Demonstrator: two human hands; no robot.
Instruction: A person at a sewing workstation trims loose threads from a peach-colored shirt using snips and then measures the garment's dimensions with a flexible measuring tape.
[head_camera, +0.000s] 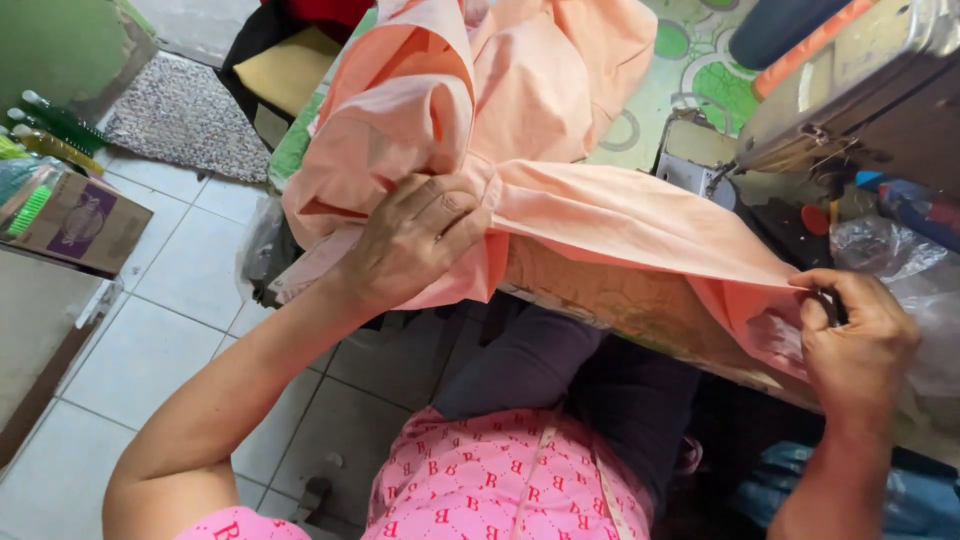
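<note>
A large piece of peach-coloured cloth (560, 130) is spread over a worn sewing table (600, 300). My left hand (415, 240) grips a bunched fold of it at the table's near left edge. My right hand (855, 345) pinches the cloth's far corner at the right, so a strip of cloth is stretched taut between the two hands. The rest of the cloth is heaped up behind my left hand.
A sewing machine (850, 90) stands at the upper right, with crumpled clear plastic (900, 260) beside it. A cardboard box (75, 220) and green bottles (45, 135) are at the left over a tiled floor (180, 300). A grey mat (185, 115) lies further back.
</note>
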